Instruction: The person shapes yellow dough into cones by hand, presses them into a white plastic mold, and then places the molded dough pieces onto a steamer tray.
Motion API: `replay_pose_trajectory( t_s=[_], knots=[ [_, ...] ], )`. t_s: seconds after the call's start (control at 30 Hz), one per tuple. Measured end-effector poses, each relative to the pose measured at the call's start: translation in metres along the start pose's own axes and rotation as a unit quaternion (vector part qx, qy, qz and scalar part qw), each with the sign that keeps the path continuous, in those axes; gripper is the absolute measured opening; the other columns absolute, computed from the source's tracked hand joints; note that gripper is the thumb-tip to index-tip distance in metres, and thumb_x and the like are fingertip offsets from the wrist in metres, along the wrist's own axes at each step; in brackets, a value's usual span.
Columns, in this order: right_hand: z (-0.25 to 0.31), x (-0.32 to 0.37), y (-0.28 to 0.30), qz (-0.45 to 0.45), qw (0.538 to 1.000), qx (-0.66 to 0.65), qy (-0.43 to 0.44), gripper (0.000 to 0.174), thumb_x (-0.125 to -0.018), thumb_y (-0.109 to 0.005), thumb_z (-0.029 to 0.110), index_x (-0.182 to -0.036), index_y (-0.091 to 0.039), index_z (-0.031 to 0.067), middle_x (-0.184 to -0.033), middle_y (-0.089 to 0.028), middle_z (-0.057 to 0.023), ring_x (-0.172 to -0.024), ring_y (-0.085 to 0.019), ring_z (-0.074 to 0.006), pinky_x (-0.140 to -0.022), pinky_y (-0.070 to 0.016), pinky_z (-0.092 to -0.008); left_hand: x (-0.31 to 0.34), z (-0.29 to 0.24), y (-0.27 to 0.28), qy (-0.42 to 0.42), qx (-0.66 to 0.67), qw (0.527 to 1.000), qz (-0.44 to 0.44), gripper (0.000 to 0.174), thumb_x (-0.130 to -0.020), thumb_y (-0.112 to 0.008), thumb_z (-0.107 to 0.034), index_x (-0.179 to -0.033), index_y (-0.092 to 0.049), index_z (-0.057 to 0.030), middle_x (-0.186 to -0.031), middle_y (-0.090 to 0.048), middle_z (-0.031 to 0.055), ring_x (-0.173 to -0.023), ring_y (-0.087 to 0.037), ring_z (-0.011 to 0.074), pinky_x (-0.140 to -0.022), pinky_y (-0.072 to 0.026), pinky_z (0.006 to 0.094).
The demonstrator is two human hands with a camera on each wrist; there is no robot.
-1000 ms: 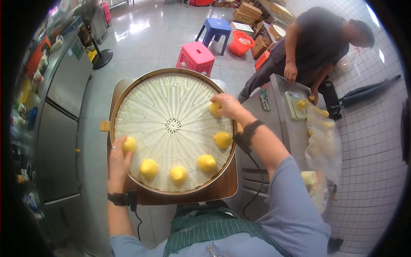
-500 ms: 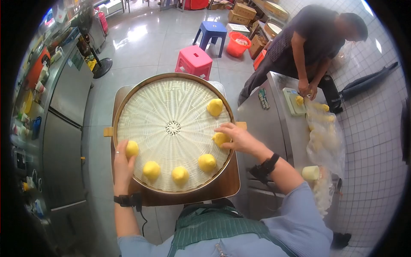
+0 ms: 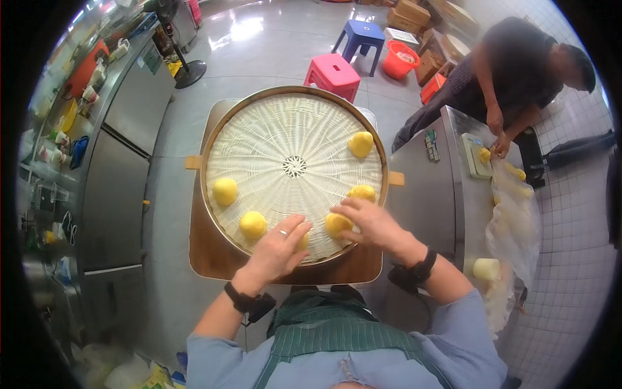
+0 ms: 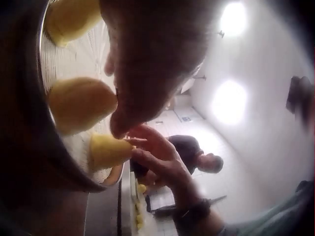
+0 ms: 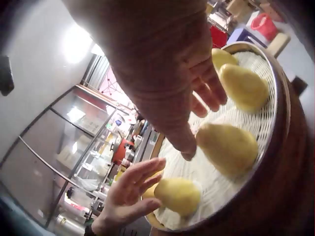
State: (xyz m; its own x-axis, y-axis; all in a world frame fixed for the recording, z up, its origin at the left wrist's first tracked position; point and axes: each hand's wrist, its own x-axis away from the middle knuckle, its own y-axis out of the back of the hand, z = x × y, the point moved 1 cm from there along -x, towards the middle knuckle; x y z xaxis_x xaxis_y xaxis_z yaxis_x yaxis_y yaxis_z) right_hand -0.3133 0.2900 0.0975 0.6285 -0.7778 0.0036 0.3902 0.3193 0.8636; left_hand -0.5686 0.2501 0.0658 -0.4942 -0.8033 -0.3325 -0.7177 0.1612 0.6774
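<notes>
Several cone-shaped yellow buns [image 3: 225, 192] stand along the near rim and sides of a round woven tray [image 3: 272, 123]. My left hand [image 3: 275, 253] is at the near edge, its fingers extended beside a front bun [image 5: 178, 195] that it mostly hides in the head view. My right hand [image 3: 372, 225] reaches over the neighbouring bun [image 3: 337, 225], fingers spread and loosely bent. In the right wrist view the thumb is close by that bun's tip. Farther up the right side are two more buns, one [image 3: 363, 192] just past my right fingers and one [image 3: 360, 144] higher up.
The tray rests on a brown wooden-topped stand [image 3: 217, 259]. Pink [image 3: 334, 74] and blue [image 3: 360, 39] stools are beyond it. At right, another person [image 3: 518, 78] works at a steel counter [image 3: 457, 188] with a scale [image 3: 477, 155]. Steel cabinets [image 3: 113, 201] line the left.
My right hand has gone from the upper right bun down the right side to the near right one. My left hand has left the left bun and moved right to the front one.
</notes>
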Motion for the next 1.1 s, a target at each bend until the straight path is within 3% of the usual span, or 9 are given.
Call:
replay_pose_trajectory(
  t_s=[0.07, 0.13, 0.37, 0.43, 0.53, 0.7, 0.83, 0.9, 1.1],
  knots=[
    [-0.006, 0.004, -0.029, 0.014, 1.000, 0.021, -0.008, 0.041, -0.081, -0.069, 0.016, -0.120, -0.058, 0.0089, -0.109, -0.058, -0.0152, -0.102, -0.058, -0.0331, -0.088, -0.0496, -0.0410, 0.004, 0.005, -0.012, 0.011, 0.002, 0.997, 0.077, 0.051, -0.075, -0.074, -0.006, -0.123, -0.055, -0.0020, -0.125, -0.054, 0.0199, -0.117, -0.054, 0.0372, -0.098, -0.0468, 0.0417],
    [-0.002, 0.002, -0.042, 0.001, 0.999, 0.052, -0.007, 0.037, -0.078, -0.068, 0.014, -0.114, -0.059, 0.0092, -0.100, -0.057, -0.0118, -0.093, -0.059, -0.0301, -0.081, -0.0512, -0.0404, 0.005, 0.017, -0.016, -0.001, -0.009, 0.997, 0.078, 0.051, -0.075, -0.074, -0.006, -0.122, -0.054, -0.0024, -0.124, -0.055, 0.0196, -0.116, -0.054, 0.0373, -0.097, -0.0470, 0.0418],
    [0.013, 0.002, -0.053, 0.032, 0.997, 0.060, -0.042, 0.040, -0.078, -0.070, 0.018, -0.116, -0.058, 0.0108, -0.104, -0.057, -0.0109, -0.096, -0.059, -0.0296, -0.081, -0.0519, -0.0404, 0.007, 0.017, -0.006, 0.016, 0.010, 0.996, 0.091, 0.047, -0.075, -0.072, -0.005, -0.120, -0.057, -0.0057, -0.127, -0.054, 0.0198, -0.117, -0.053, 0.0382, -0.098, -0.0464, 0.0430],
    [0.017, 0.006, -0.048, -0.016, 0.997, 0.074, -0.010, 0.053, -0.077, -0.073, 0.022, -0.125, -0.054, 0.0115, -0.123, -0.055, -0.0164, -0.106, -0.057, -0.0328, -0.088, -0.0503, -0.0416, 0.003, 0.009, 0.004, 0.000, 0.032, 0.999, 0.011, 0.046, -0.076, -0.069, -0.001, -0.120, -0.059, -0.0064, -0.127, -0.054, 0.0196, -0.120, -0.052, 0.0395, -0.100, -0.0453, 0.0433],
    [0.022, 0.005, -0.029, -0.083, 0.994, 0.073, 0.015, 0.051, -0.080, -0.072, 0.022, -0.126, -0.054, 0.0098, -0.123, -0.055, -0.0183, -0.109, -0.057, -0.0340, -0.090, -0.0489, -0.0419, 0.005, 0.025, 0.022, -0.032, -0.070, 0.993, -0.085, 0.040, -0.075, -0.064, -0.001, -0.115, -0.062, -0.0052, -0.125, -0.055, 0.0207, -0.117, -0.053, 0.0405, -0.101, -0.0436, 0.0444],
    [0.023, 0.018, -0.018, -0.107, 0.993, 0.026, -0.036, 0.038, -0.086, -0.067, 0.019, -0.121, -0.057, 0.0067, -0.112, -0.060, -0.0185, -0.103, -0.059, -0.0351, -0.091, -0.0482, -0.0420, 0.015, 0.066, 0.047, 0.139, -0.087, 0.976, -0.146, 0.035, -0.076, -0.058, 0.002, -0.111, -0.063, -0.0036, -0.124, -0.056, 0.0210, -0.117, -0.053, 0.0409, -0.100, -0.0432, 0.0473],
    [0.018, 0.032, -0.026, -0.111, 0.993, 0.010, -0.041, 0.035, -0.087, -0.066, 0.018, -0.118, -0.059, 0.0061, -0.111, -0.060, -0.0180, -0.102, -0.060, -0.0344, -0.089, -0.0494, -0.0418, 0.004, 0.087, 0.062, 0.145, -0.158, 0.960, -0.179, 0.036, -0.077, -0.059, 0.000, -0.113, -0.063, -0.0034, -0.125, -0.055, 0.0219, -0.117, -0.052, 0.0413, -0.099, -0.0432, 0.0471],
    [0.020, 0.038, -0.026, -0.121, 0.992, 0.010, -0.046, 0.034, -0.086, -0.066, 0.018, -0.118, -0.060, 0.0061, -0.110, -0.060, -0.0175, -0.101, -0.060, -0.0342, -0.088, -0.0498, -0.0416, -0.003, 0.091, 0.066, 0.120, -0.317, 0.917, -0.212, 0.034, -0.078, -0.061, -0.002, -0.111, -0.062, -0.0027, -0.124, -0.055, 0.0224, -0.115, -0.054, 0.0408, -0.098, -0.0442, 0.0461],
    [0.024, 0.050, -0.022, -0.126, 0.990, -0.002, -0.071, 0.034, -0.085, -0.067, 0.018, -0.117, -0.061, 0.0064, -0.107, -0.062, -0.0152, -0.099, -0.062, -0.0331, -0.086, -0.0512, -0.0408, -0.001, 0.151, 0.062, 0.190, -0.181, 0.957, -0.123, 0.028, -0.081, -0.062, -0.004, -0.109, -0.064, -0.0037, -0.119, -0.059, 0.0223, -0.112, -0.055, 0.0393, -0.096, -0.0452, 0.0451]
  ],
)
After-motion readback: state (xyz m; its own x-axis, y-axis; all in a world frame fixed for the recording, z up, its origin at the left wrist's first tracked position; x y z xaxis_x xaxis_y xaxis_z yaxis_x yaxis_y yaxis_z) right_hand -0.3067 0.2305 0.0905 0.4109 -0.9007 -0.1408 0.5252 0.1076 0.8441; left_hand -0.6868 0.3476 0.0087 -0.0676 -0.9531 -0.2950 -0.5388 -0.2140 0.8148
